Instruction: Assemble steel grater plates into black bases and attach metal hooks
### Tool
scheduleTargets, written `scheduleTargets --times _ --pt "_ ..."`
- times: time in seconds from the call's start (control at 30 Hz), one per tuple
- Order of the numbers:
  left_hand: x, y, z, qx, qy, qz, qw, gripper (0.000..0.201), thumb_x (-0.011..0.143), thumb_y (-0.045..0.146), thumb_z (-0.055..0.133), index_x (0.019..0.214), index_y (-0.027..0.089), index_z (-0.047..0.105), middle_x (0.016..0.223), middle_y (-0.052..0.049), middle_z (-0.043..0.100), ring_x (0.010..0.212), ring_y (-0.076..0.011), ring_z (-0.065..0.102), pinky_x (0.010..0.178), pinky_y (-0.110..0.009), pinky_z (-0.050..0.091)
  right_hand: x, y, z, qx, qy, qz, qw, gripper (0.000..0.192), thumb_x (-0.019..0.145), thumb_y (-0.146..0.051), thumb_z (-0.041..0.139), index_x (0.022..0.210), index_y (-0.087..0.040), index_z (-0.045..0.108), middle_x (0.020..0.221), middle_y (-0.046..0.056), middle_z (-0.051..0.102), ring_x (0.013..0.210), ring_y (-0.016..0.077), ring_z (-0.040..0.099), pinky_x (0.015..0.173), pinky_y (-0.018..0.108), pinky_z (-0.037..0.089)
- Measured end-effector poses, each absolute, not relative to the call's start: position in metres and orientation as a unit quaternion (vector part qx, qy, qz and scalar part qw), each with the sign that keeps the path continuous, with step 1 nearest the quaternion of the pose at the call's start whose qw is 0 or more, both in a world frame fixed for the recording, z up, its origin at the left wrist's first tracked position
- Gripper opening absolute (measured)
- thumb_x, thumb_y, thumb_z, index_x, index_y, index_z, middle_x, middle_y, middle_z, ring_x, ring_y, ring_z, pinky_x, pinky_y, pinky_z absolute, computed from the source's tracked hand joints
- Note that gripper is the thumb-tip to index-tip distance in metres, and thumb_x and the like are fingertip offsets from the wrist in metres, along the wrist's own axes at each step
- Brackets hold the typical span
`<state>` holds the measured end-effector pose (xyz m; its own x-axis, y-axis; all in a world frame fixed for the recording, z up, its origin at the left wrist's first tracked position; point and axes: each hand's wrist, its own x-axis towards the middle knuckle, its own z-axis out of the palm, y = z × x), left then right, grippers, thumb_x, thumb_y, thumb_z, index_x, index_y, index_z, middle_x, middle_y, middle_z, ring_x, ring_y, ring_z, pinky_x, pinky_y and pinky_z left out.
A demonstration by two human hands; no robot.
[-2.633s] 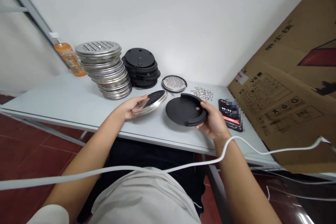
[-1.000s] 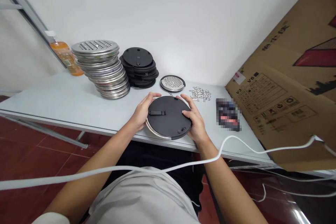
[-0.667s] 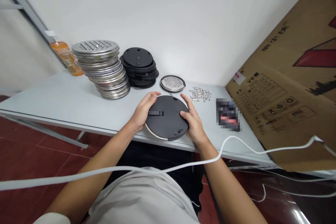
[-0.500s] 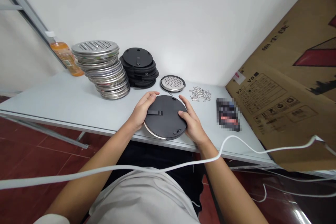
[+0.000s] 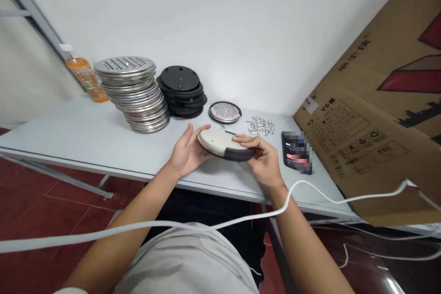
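1. A pale worktop [image 5: 86, 133] stands against a white wall.
2. The round disc assembly [image 5: 225, 144] is lifted edge-on just above the worktop's near middle.
3. The left hand [image 5: 188, 151] cups its left rim, fingers spread.
4. The right hand [image 5: 263, 158] grips its right, black edge.

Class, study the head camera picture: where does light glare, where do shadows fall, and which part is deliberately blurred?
Head view: glare whitens the metal face of the disc held between left hand and right hand; soft shadow lies on the table beneath them; the phone screen is pixelated; straight edges bow near the frame's sides.
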<state>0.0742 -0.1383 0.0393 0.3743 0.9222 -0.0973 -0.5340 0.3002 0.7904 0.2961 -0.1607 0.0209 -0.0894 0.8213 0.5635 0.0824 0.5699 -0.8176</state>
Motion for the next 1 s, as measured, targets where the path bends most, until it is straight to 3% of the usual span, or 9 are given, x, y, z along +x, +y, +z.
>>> scheduleTargets --times 0.1,0.17,0.3,0.4,0.53,0.63,0.73,0.9,1.0 --pt "0.072 -0.139 0.034 0.339 0.292 0.434 0.782 0.053 0.082 0.039 0.072 0.130 0.021 0.059 0.121 -0.011 0.067 0.103 -0.0247 0.066 0.078 -0.032 0.056 0.294 -0.160 0.017 -0.334 -0.698 0.261 0.576 0.009 0.084 -0.018 0.068 0.081 -0.025 0.064 0.109 0.005 0.075 0.128 0.0267 0.057 0.116 0.053 0.035" --pt "0.071 -0.139 0.030 0.369 0.296 0.443 0.762 0.055 0.080 0.027 0.073 0.132 0.021 0.057 0.123 -0.011 0.068 0.104 -0.0247 0.067 0.079 -0.032 0.056 0.292 -0.160 0.016 -0.363 -0.696 0.238 0.571 0.007 0.084 -0.019 0.067 0.082 -0.026 0.067 0.125 0.006 0.068 0.134 0.0267 0.051 0.117 0.052 0.033" --pt "0.069 -0.140 0.025 0.399 0.301 0.468 0.729 0.063 0.078 0.024 0.074 0.138 0.024 0.053 0.128 -0.010 0.066 0.111 -0.0255 0.065 0.088 -0.033 0.056 0.291 -0.157 0.015 -0.403 -0.654 0.277 0.578 0.024 0.082 -0.022 0.066 0.106 -0.027 0.071 0.146 0.007 0.052 0.139 0.0262 0.045 0.117 0.044 0.035" --pt "0.069 -0.140 0.025 0.411 0.304 0.476 0.716 0.067 0.077 0.024 0.075 0.140 0.026 0.051 0.133 -0.008 0.063 0.114 -0.0255 0.064 0.092 -0.034 0.056 0.291 -0.155 0.014 -0.399 -0.549 0.420 0.602 0.049 0.078 -0.024 0.068 0.126 -0.029 0.060 0.128 0.006 0.065 0.117 0.0240 0.062 0.099 0.040 0.052" --pt "0.072 -0.140 0.024 0.418 0.317 0.499 0.689 0.073 0.077 0.025 0.074 0.144 0.032 0.046 0.145 -0.006 0.054 0.122 -0.0250 0.059 0.096 -0.036 0.054 0.289 -0.157 0.015 -0.360 -0.411 0.607 0.577 0.045 0.082 -0.036 0.060 0.126 -0.026 0.059 0.092 0.002 0.073 0.074 0.0194 0.068 0.064 0.034 0.059" --pt "0.073 -0.137 0.020 0.442 0.370 0.512 0.636 0.069 0.077 0.027 0.076 0.140 0.028 0.049 0.146 -0.008 0.052 0.125 -0.0254 0.056 0.099 -0.038 0.052 0.284 -0.160 0.018 -0.365 -0.399 0.624 0.564 0.051 0.080 -0.041 0.070 0.127 -0.025 0.060 0.093 0.003 0.074 0.073 0.0189 0.068 0.063 0.033 0.060" --pt "0.069 -0.132 0.016 0.513 0.429 0.492 0.557 0.061 0.076 0.032 0.078 0.132 0.019 0.055 0.135 -0.013 0.059 0.121 -0.0265 0.059 0.102 -0.040 0.049 0.278 -0.161 0.018 -0.394 -0.403 0.604 0.564 0.061 0.073 -0.037 0.080 0.129 -0.025 0.059 0.097 0.004 0.076 0.078 0.0199 0.070 0.066 0.031 0.060" --pt "0.058 -0.123 0.019 0.602 0.499 0.422 0.459 0.055 0.074 0.039 0.080 0.120 0.016 0.062 0.123 -0.014 0.065 0.097 -0.0260 0.067 0.088 -0.041 0.054 0.276 -0.159 0.018 -0.416 -0.398 0.592 0.564 0.057 0.074 -0.037 0.078 0.127 -0.024 0.062 0.108 0.005 0.075 0.082 0.0210 0.071 0.061 0.029 0.059" --pt "0.056 -0.120 0.025 0.601 0.517 0.411 0.450 0.055 0.069 0.038 0.084 0.114 0.014 0.063 0.118 -0.015 0.067 0.095 -0.0261 0.067 0.085 -0.040 0.053 0.277 -0.158 0.017 -0.413 -0.401 0.597 0.559 0.055 0.075 -0.036 0.077 0.128 -0.025 0.062 0.107 0.004 0.075 0.080 0.0190 0.070 0.058 0.026 0.058"
